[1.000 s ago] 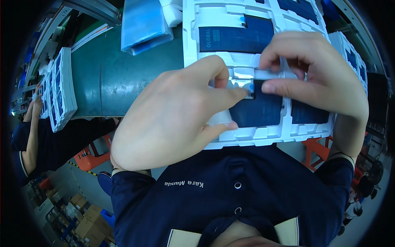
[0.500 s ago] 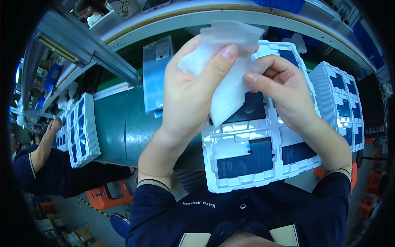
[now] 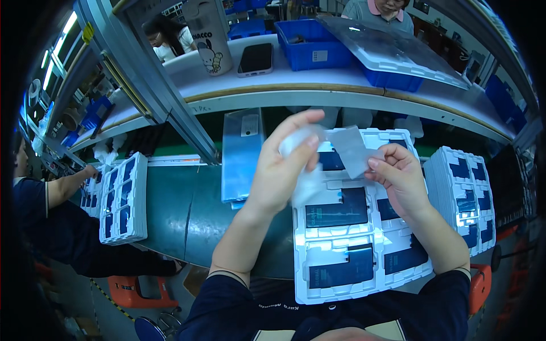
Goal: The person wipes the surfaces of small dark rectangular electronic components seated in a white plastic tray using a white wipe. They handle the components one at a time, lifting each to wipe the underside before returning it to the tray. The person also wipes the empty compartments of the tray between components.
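Over a white plastic tray [image 3: 335, 240], my left hand [image 3: 272, 173] is closed around a bunch of thin whitish sheets [image 3: 309, 184], partly smeared by motion. My right hand [image 3: 402, 177] pinches one small translucent sheet [image 3: 348, 149] between thumb and fingers, held apart from the bunch. Dark flat batteries [image 3: 341, 273] lie in the tray's compartments below both hands. My hands and the sheets cover part of the tray's far compartments.
Stacked trays with batteries stand at right [image 3: 463, 199] and left [image 3: 122, 199]. Blue plastic sleeves [image 3: 242, 165] lie beside my tray. A shelf [image 3: 244, 94] behind carries a cup, a phone and blue bins [image 3: 313, 48]. A metal post [image 3: 165, 85] rises at left, near a co-worker [image 3: 48, 199].
My right hand has drawn one sheet away from the bunch in my left hand. The view has tilted up, showing more of the shelf and a person behind it.
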{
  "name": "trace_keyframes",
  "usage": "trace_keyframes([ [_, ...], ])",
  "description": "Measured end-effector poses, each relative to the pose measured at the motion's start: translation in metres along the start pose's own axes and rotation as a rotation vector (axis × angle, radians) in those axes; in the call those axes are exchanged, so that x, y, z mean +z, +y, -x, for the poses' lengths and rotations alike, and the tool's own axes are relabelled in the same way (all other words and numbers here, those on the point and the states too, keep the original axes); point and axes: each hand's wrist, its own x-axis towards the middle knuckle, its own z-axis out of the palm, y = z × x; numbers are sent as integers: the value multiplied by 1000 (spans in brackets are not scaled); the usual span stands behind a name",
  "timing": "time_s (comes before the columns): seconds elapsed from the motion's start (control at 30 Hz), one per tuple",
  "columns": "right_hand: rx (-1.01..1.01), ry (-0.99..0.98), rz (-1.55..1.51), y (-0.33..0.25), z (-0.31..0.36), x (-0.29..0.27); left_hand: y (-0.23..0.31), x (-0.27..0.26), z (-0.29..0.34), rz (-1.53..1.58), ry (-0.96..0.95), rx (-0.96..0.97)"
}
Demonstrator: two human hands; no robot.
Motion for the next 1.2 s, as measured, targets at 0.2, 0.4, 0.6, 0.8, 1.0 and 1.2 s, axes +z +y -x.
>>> trace_keyframes([
  [0.2, 13, 76, -56, -4, -4, -2, 21, 0, 42, -1315, -415, -80],
  [0.4, 54, -24, -84, -4, -3, -2, 27, 16, 46, -1268, -475, -49],
  [0.6, 72, -50, -27, -4, -5, -6, 17, 13, 32, -1215, -513, -142],
  [0.8, 46, -159, 176, 6, -8, -6, 39, -2, 38, -1021, -628, 30],
  [1.0, 143, -332, 458, 7, 4, 7, 53, -24, 52, -841, -1013, 108],
  [1.2, 142, -300, 496, 7, 11, 13, 49, -21, 44, -902, -998, 98],
])
